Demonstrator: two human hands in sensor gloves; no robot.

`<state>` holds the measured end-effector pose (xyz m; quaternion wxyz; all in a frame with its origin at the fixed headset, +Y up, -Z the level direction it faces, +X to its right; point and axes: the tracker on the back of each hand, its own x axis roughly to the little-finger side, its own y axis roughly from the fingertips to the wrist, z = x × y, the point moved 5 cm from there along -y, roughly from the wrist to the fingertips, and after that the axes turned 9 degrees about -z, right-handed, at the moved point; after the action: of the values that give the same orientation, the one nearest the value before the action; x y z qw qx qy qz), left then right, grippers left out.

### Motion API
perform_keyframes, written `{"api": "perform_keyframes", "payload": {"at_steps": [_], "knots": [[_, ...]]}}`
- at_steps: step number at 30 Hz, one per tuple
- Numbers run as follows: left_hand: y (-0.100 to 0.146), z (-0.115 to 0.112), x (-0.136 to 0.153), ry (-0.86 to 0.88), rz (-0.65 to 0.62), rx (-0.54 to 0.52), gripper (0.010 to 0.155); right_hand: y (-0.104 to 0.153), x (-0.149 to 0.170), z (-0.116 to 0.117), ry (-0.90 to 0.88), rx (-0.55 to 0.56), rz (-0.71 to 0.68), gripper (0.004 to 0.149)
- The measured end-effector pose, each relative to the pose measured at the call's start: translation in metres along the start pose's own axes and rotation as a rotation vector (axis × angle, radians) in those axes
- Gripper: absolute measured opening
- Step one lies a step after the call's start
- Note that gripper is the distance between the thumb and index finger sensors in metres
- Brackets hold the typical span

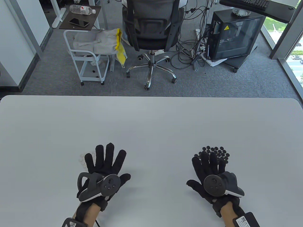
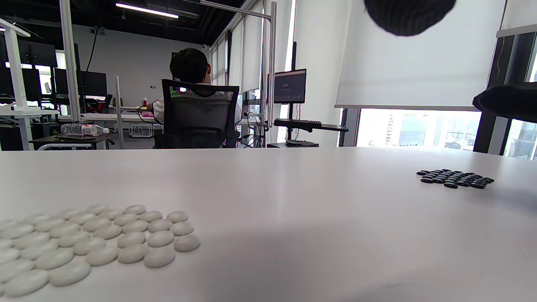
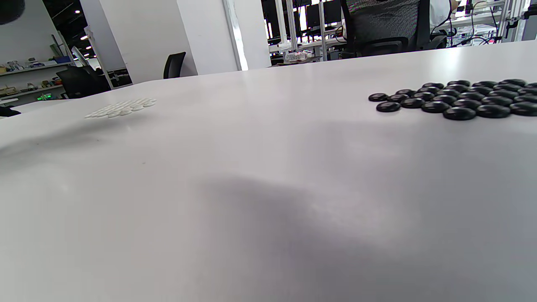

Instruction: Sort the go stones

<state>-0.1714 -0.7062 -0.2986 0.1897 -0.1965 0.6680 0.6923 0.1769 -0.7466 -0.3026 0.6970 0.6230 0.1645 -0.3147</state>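
While both hands spread flat, left hand over white stones, right hand by black stones (separate clusters)

The table is plain pale grey-white. On it, one cluster of Go stones is glossy black and the other is matte creamy white. Both gloves are black, on the left hand and the right hand, and each tracker is dark grey with a white edge. Beyond the table, the carpet is speckled grey, the office chair is black mesh, and a bag is bright yellow.
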Motion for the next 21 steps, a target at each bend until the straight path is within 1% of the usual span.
{"api": "perform_keyframes", "payload": {"at_steps": [4, 6, 10, 12, 14, 21], "knots": [[0.001, -0.015, 0.003, -0.005, -0.012, 0.038, 0.082, 0.000, 0.000, 0.002, 0.014, -0.009, 0.009, 0.087], [0.002, -0.024, 0.005, -0.002, -0.001, 0.075, 0.082, -0.001, 0.001, 0.003, 0.025, -0.017, 0.012, 0.087], [0.004, -0.035, 0.007, -0.026, 0.016, 0.133, 0.085, -0.002, 0.001, 0.007, 0.054, -0.053, 0.021, 0.086], [0.004, -0.041, 0.007, -0.022, 0.021, 0.158, 0.085, -0.002, 0.000, 0.008, 0.070, -0.052, 0.026, 0.085], [0.003, -0.044, 0.007, -0.022, 0.025, 0.177, 0.085, -0.003, 0.000, 0.008, 0.080, -0.057, 0.031, 0.085], [0.005, -0.045, 0.010, 0.008, 0.036, 0.178, 0.086, -0.003, 0.000, 0.010, 0.091, -0.070, 0.045, 0.087]]}}
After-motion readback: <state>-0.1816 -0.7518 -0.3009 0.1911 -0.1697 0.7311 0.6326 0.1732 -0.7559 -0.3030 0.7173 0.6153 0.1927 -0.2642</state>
